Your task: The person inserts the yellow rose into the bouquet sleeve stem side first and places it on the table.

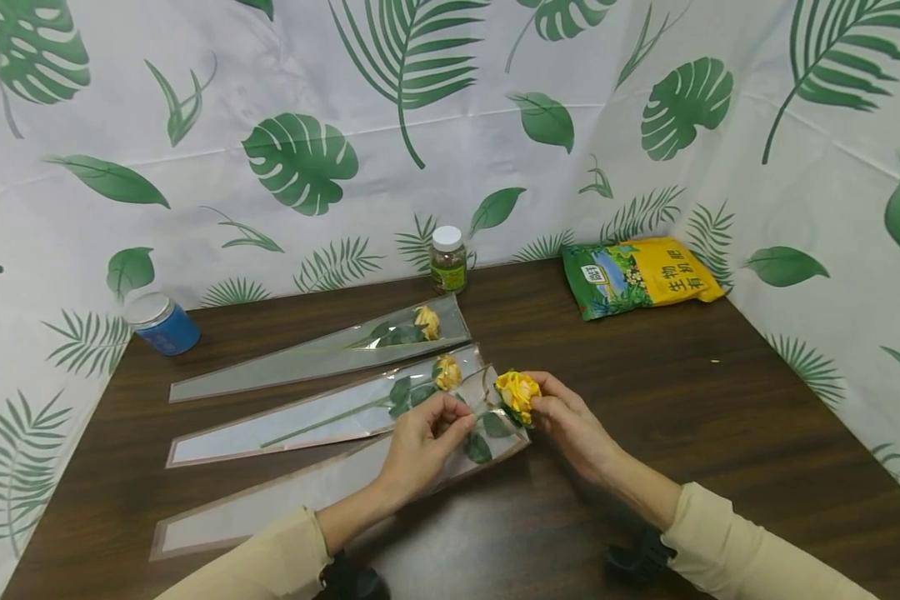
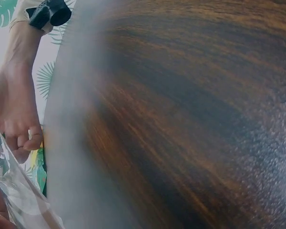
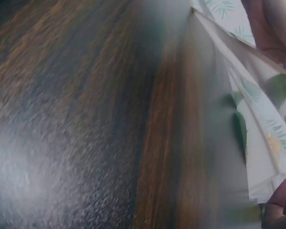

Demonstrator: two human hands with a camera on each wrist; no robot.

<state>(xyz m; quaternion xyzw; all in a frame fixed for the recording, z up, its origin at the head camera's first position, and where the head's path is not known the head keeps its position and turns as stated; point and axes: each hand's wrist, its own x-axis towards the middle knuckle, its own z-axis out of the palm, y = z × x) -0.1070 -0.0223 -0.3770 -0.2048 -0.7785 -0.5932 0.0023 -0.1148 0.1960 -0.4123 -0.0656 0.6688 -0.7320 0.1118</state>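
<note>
My right hand (image 1: 573, 429) holds a yellow rose (image 1: 517, 395) by its bloom, at the wide mouth of the front flower sleeve (image 1: 247, 515). The sleeve is clear in front, with a pale band along its edges. Green leaves (image 1: 478, 448) below the bloom lie within its mouth. With thumb and forefinger, my left hand (image 1: 423, 442) pinches the sleeve near that mouth; whether the stem is also between those fingers is unclear. In the left wrist view, clear plastic (image 2: 26, 200) covers part of the left fingers. The right wrist view shows the sleeve's edge (image 3: 257, 143) close up.
Two more sleeves, the middle one (image 1: 217, 442) and the far one (image 1: 217, 385), each hold a yellow rose. Behind them stand a white-capped jar (image 1: 448, 271) and a blue tub (image 1: 168, 329). A green and yellow bag (image 1: 637, 277) lies at the back right.
</note>
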